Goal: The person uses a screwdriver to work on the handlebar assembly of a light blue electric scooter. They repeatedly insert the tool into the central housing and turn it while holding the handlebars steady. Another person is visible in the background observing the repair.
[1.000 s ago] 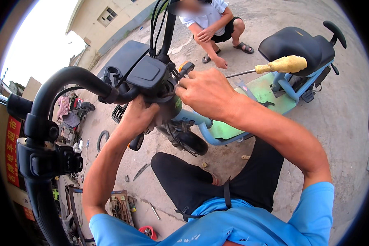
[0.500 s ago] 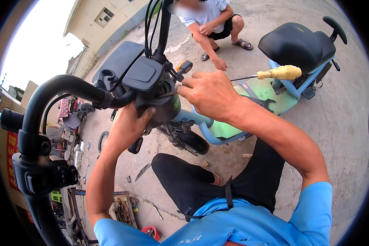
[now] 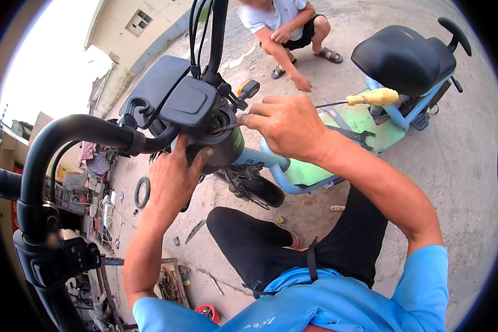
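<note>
My right hand point(image 3: 288, 124) is closed around the shaft of a screwdriver with a yellow handle point(image 3: 373, 97), which points right, away from the scooter's front. A thin brown rod-like end point(image 3: 227, 128) shows between my fingertips and the opening under the display; whether it belongs to the screwdriver is hidden by my hand. My left hand point(image 3: 174, 174) grips the black steering-head cover point(image 3: 218, 148) of the electric scooter, thumb in front, index finger pressed up under the black display point(image 3: 191, 102). Its other fingers are partly hidden.
The black handlebar point(image 3: 88, 126) curves along the left. A wrench point(image 3: 354, 134) lies on the green footboard point(image 3: 310, 172). A person point(image 3: 285, 33) squats beyond the scooter. Tools and scrap point(image 3: 174, 285), a red tub point(image 3: 207, 312) and white cable point(image 3: 112, 218) lie on the ground.
My left index finger has come up against the cover beneath the display. My right hand and the screwdriver have shifted slightly; the handle sits a little further left. The view has tilted a little.
</note>
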`<state>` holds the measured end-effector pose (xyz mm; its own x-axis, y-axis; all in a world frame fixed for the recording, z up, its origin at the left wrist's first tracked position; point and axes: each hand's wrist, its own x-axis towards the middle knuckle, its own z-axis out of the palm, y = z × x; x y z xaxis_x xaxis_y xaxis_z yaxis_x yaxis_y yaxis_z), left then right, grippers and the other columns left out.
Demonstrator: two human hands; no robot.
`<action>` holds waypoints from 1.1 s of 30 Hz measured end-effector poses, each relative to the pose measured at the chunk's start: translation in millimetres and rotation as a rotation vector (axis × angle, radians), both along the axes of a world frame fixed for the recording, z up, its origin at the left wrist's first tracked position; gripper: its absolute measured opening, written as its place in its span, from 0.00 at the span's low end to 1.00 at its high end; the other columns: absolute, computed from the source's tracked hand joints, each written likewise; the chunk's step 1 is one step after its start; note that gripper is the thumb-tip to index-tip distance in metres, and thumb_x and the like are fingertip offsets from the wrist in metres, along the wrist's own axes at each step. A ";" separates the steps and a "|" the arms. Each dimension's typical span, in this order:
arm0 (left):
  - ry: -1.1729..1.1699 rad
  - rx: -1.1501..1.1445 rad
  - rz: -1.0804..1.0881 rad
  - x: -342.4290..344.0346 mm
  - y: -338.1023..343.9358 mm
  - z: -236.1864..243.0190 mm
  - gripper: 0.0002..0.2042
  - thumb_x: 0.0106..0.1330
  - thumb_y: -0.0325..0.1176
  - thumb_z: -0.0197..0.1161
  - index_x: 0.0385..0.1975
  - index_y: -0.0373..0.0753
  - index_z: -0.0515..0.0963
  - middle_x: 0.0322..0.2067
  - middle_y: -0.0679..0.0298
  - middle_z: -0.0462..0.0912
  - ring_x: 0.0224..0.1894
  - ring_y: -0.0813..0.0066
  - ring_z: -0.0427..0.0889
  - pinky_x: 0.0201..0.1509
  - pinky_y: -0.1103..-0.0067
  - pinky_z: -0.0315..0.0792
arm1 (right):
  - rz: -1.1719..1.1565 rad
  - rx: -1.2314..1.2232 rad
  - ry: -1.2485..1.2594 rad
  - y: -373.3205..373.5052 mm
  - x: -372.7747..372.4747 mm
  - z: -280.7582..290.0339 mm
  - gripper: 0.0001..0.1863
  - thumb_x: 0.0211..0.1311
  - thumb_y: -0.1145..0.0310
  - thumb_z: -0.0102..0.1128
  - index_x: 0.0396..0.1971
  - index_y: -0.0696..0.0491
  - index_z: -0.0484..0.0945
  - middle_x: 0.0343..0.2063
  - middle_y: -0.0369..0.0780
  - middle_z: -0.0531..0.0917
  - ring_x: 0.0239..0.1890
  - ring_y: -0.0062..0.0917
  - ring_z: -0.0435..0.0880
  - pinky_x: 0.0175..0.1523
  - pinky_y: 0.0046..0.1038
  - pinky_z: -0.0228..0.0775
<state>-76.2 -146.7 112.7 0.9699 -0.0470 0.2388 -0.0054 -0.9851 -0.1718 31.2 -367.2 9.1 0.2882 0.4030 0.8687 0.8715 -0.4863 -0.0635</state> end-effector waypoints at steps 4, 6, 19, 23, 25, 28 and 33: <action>-0.056 0.046 -0.048 0.1 4.3 -6.5 0.26 0.71 0.50 0.63 0.60 0.38 0.73 0.16 0.50 0.80 0.22 0.45 0.83 0.29 0.57 0.74 | 0.047 0.060 -0.003 0.3 6.1 -3.8 0.13 0.51 0.72 0.63 0.37 0.45 0.87 0.29 0.31 0.83 0.35 0.26 0.86 0.32 0.31 0.78; -0.055 0.083 -0.056 0.5 7.0 -10.2 0.26 0.72 0.49 0.63 0.61 0.39 0.72 0.15 0.51 0.80 0.20 0.46 0.82 0.27 0.58 0.73 | 0.047 0.065 0.002 -0.6 6.6 -4.3 0.13 0.51 0.72 0.62 0.37 0.45 0.87 0.29 0.30 0.83 0.35 0.25 0.86 0.32 0.30 0.78; -0.215 -0.030 -0.223 3.6 20.0 -36.8 0.25 0.72 0.41 0.64 0.66 0.44 0.70 0.15 0.56 0.80 0.17 0.52 0.81 0.21 0.63 0.70 | 0.073 0.412 0.242 -13.9 1.8 -29.1 0.07 0.60 0.68 0.69 0.38 0.51 0.86 0.27 0.38 0.84 0.29 0.35 0.84 0.33 0.37 0.75; -0.278 0.052 -0.334 -2.7 1.3 -40.1 0.23 0.69 0.38 0.67 0.63 0.44 0.73 0.15 0.57 0.80 0.16 0.54 0.81 0.21 0.65 0.70 | 0.161 0.567 0.460 -10.5 -0.3 -54.1 0.09 0.65 0.70 0.65 0.43 0.56 0.86 0.29 0.43 0.85 0.29 0.36 0.85 0.35 0.35 0.75; -0.231 0.010 -0.297 -5.2 -14.4 -39.4 0.23 0.69 0.37 0.67 0.62 0.43 0.74 0.16 0.57 0.81 0.17 0.54 0.81 0.22 0.65 0.71 | 0.232 0.675 0.596 -8.2 -2.5 -64.7 0.10 0.66 0.71 0.64 0.45 0.57 0.85 0.30 0.44 0.86 0.29 0.33 0.85 0.36 0.33 0.75; -0.205 -0.093 -0.306 4.5 -17.7 -42.2 0.21 0.68 0.33 0.67 0.61 0.41 0.75 0.18 0.55 0.82 0.19 0.55 0.83 0.24 0.67 0.72 | 0.313 0.771 0.864 -5.7 -4.2 -70.4 0.12 0.69 0.72 0.61 0.48 0.60 0.84 0.30 0.46 0.87 0.30 0.26 0.85 0.38 0.29 0.76; -0.119 -0.407 -0.231 3.8 -18.0 -45.5 0.22 0.68 0.29 0.66 0.62 0.39 0.74 0.19 0.55 0.82 0.21 0.56 0.84 0.27 0.71 0.74 | 0.297 0.685 0.871 -2.2 -2.7 -80.9 0.13 0.70 0.71 0.60 0.48 0.61 0.84 0.29 0.45 0.87 0.31 0.24 0.85 0.39 0.29 0.76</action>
<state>-72.4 -164.7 67.2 0.9098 -0.1380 0.3914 -0.2359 -0.9478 0.2143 28.5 -369.5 -71.8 0.8716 0.0748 0.4844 0.4767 0.1004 -0.8733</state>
